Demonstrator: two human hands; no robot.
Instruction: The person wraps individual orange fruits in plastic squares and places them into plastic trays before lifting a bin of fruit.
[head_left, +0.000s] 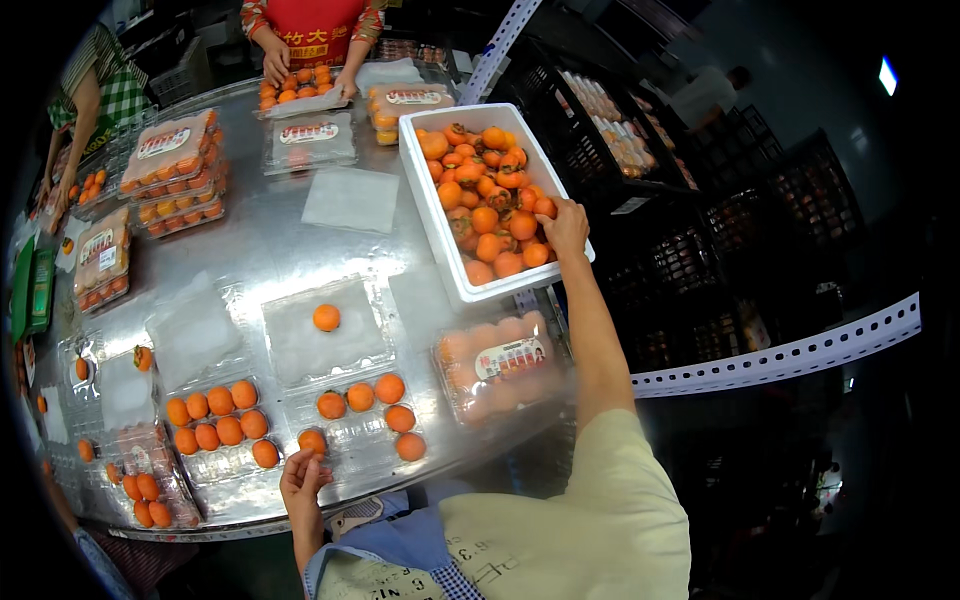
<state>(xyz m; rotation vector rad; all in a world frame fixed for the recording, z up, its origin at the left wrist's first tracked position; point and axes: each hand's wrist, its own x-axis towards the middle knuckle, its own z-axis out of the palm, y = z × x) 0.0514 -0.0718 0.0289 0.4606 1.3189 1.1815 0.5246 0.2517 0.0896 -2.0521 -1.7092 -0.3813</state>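
My right hand (566, 227) reaches over the near right wall of a white foam box (417, 196) full of persimmons (484, 219), its fingertips against one persimmon (544, 207) at the edge. Near the table's front edge, my left hand (304, 476) has its fingers partly curled beside a persimmon (311, 442); whether it touches the fruit is unclear. That fruit lies at the corner of an open clear plastic clamshell tray (360, 439) with several others along its top and right side. One more persimmon (326, 317) rests on the white liner in the lid.
A closed persimmon pack (495, 367) lies right of the tray. Another part-filled tray (225, 465) is on the left. Stacked packs (172, 172) stand farther back. Two people work across the metal table (255, 255). A perforated white metal bar (780, 356) is at right.
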